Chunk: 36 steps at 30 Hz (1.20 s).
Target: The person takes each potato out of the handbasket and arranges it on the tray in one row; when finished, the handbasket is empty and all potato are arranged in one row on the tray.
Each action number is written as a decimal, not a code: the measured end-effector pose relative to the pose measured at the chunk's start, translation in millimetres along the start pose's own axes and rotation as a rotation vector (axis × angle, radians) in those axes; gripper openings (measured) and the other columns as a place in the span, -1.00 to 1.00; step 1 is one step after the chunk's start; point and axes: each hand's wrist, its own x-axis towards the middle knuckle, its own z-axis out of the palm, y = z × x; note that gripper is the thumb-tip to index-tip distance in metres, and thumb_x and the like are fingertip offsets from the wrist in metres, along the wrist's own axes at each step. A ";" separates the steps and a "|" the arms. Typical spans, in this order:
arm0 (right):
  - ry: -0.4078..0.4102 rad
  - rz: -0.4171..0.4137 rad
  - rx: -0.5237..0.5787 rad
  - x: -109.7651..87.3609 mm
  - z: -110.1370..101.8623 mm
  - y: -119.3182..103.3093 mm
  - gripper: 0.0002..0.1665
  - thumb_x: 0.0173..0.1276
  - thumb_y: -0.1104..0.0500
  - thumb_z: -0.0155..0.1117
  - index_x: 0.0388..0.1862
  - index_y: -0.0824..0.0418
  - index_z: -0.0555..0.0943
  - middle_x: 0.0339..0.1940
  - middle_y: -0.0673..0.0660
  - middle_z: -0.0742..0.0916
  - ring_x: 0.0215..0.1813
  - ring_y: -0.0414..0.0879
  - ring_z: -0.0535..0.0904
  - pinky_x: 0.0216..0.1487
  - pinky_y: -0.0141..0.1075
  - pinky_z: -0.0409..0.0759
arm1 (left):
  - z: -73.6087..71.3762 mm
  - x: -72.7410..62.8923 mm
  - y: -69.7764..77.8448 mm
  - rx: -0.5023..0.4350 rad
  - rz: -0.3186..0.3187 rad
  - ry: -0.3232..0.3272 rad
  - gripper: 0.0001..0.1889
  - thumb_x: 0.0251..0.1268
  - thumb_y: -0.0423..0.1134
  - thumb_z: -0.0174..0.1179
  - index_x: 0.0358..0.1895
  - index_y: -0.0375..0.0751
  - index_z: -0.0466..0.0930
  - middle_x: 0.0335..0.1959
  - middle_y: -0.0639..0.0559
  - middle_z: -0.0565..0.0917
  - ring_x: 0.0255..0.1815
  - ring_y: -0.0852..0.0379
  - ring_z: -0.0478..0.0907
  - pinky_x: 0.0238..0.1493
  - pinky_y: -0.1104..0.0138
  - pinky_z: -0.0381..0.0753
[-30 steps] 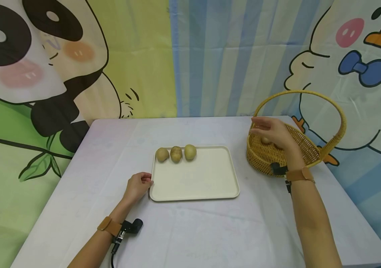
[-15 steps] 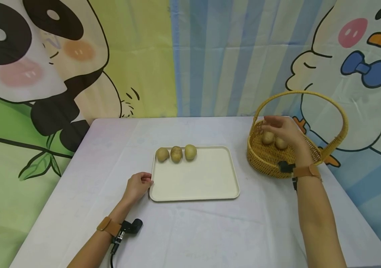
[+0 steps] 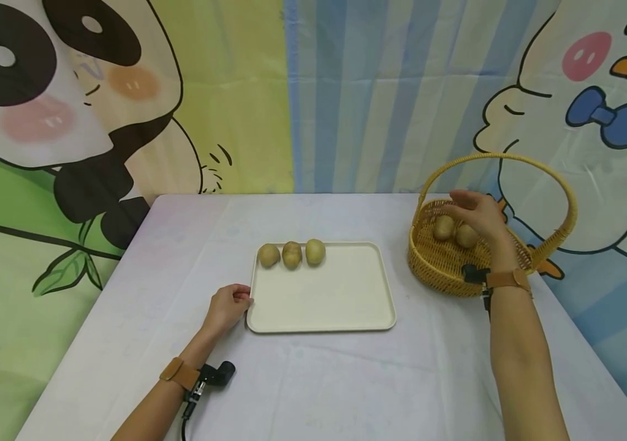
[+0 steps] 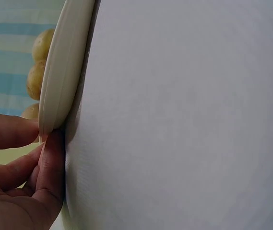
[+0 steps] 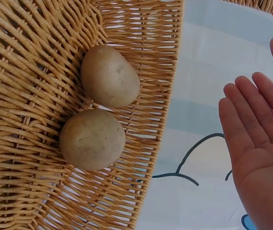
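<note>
My left hand (image 3: pixel 227 309) pinches the left edge of a cream tray (image 3: pixel 324 300); in the left wrist view the thumb lies at the tray's rim (image 4: pixel 62 81) and the fingers are under it. Three potatoes (image 3: pixel 292 255) stand in a row along the tray's far left edge. My right hand (image 3: pixel 478 214) is over the wicker basket (image 3: pixel 429 272), fingers straight and holding nothing. Inside the basket, two potatoes lie side by side, one nearer the handle's left end (image 3: pixel 444 227) and one partly behind the hand (image 3: pixel 466 236). The right wrist view shows the bare palm (image 5: pixel 266 158) beyond the basket's rim.
A tall arched handle (image 3: pixel 512 157) rises over the basket. The table (image 3: pixel 313 386) has a white cloth, and a cartoon curtain (image 3: pixel 357 92) hangs right behind it. Each wrist wears a strap with a small black camera (image 3: pixel 216 373).
My right hand has moved right and slightly back over the basket, bringing both potatoes inside into sight. My left hand, the tray and its potatoes have stayed in place.
</note>
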 end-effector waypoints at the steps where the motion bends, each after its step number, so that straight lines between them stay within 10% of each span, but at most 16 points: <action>1: 0.004 0.002 -0.002 0.2 -0.6 1.3 -0.19 0.23 -0.18 0.23 0.35 0.20 0.32 0.31 0.30 0.42 0.28 0.22 0.30 0.20 0.10 0.28 | -0.1 -0.2 0.1 0.000 0.000 0.000 -0.74 0.13 -0.42 0.19 -0.09 -0.45 0.56 -0.35 -0.14 0.59 -0.34 0.08 0.51 -0.38 0.40 0.45; 18: 0.058 -0.002 -0.030 5.5 1.6 10.7 -0.27 0.30 -0.09 0.19 0.34 0.25 0.32 0.29 0.34 0.43 0.27 0.26 0.31 0.20 0.12 0.28 | 1.0 -0.3 0.1 0.001 0.000 0.007 -0.74 0.13 -0.42 0.20 -0.09 -0.45 0.57 -0.35 -0.13 0.59 -0.35 0.09 0.51 -0.38 0.41 0.46; 36: -0.069 0.079 -0.073 22.3 17.4 43.0 -0.25 0.32 0.01 0.20 0.35 0.39 0.25 0.29 0.44 0.38 0.27 0.33 0.27 0.23 0.13 0.23 | 0.9 0.6 1.7 0.006 -0.026 0.000 -0.73 0.15 -0.41 0.19 -0.07 -0.44 0.56 -0.34 -0.13 0.58 -0.34 0.08 0.50 -0.38 0.42 0.47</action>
